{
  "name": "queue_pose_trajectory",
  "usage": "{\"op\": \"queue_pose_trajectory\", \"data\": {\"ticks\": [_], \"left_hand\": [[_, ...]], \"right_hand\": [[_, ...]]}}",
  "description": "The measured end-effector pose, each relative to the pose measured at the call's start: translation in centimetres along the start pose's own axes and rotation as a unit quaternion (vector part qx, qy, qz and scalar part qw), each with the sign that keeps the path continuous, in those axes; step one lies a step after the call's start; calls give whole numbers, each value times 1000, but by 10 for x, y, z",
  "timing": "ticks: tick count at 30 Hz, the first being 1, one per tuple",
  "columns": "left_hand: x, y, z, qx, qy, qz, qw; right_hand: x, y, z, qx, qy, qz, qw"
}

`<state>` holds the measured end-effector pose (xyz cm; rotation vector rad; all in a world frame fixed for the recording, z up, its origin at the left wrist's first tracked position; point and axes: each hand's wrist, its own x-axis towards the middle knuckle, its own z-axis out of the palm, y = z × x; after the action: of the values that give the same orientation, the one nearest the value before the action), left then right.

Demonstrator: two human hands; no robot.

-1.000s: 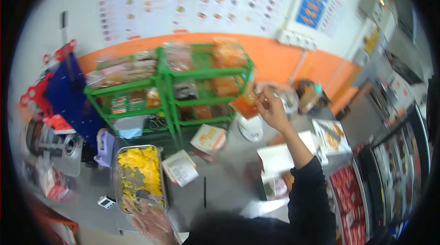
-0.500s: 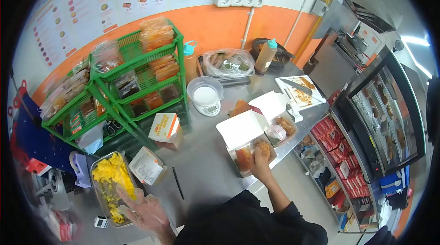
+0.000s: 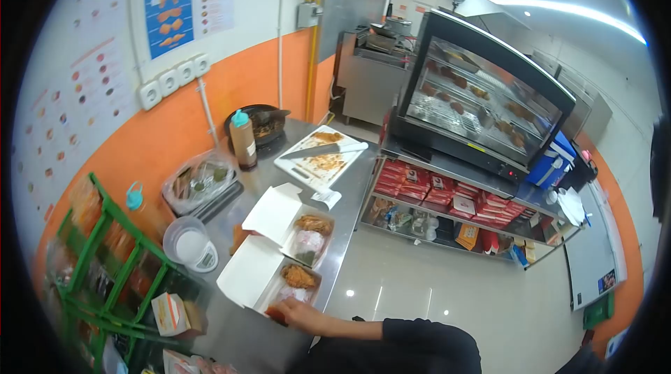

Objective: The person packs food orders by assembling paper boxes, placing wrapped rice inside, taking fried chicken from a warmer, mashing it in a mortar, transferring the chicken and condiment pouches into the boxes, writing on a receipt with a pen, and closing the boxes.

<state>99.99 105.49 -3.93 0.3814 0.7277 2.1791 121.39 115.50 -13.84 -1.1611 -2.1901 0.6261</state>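
Observation:
My right hand [image 3: 300, 316] is closed on a small orange-red item [image 3: 275, 315] at the near end of an open white takeaway box [image 3: 244, 272]; its kind is unclear. Inside that box lie a piece of fried chicken [image 3: 299, 276] and a wrapped whitish bundle [image 3: 294, 295]. A second open box [image 3: 272, 214] right behind it holds fried chicken [image 3: 312, 224] and a similar wrapped bundle [image 3: 307, 245]. At the bottom edge, part of my left hand [image 3: 211, 365] in a clear glove shows beside a printed carton [image 3: 172, 362]; its fingers are blurred and cut off.
Green crates [image 3: 115, 269] with packets stand left, near a kitchen scale [image 3: 199, 252] and a closed carton [image 3: 170, 314]. Behind are a sauce bottle [image 3: 244, 143], a bagged tray [image 3: 201, 182] and a knife [image 3: 325, 151] on a cutting board [image 3: 307, 173]. A display warmer [image 3: 482, 101] stands right.
The view has swung right. My right hand has left the fried chicken, which now lies in the nearer box, and has moved to the orange-red item. My left hand is mostly out of view.

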Motion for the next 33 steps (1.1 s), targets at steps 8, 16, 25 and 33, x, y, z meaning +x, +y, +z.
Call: {"op": "queue_pose_trajectory", "data": {"ticks": [8,16,25,33], "left_hand": [[-1,-34,17,-13,-43,-57,997],[-4,-75,-4,-9,-2,-83,997],[2,-84,-20,142,177,-177,958],[19,-99,12,463,95,-146,869]], "right_hand": [[17,-14,-31,138,-141,158,968],[22,54,-114,188,119,92,971],[63,112,-151,168,166,175,956],[78,101,-97,-111,232,77,963]]}}
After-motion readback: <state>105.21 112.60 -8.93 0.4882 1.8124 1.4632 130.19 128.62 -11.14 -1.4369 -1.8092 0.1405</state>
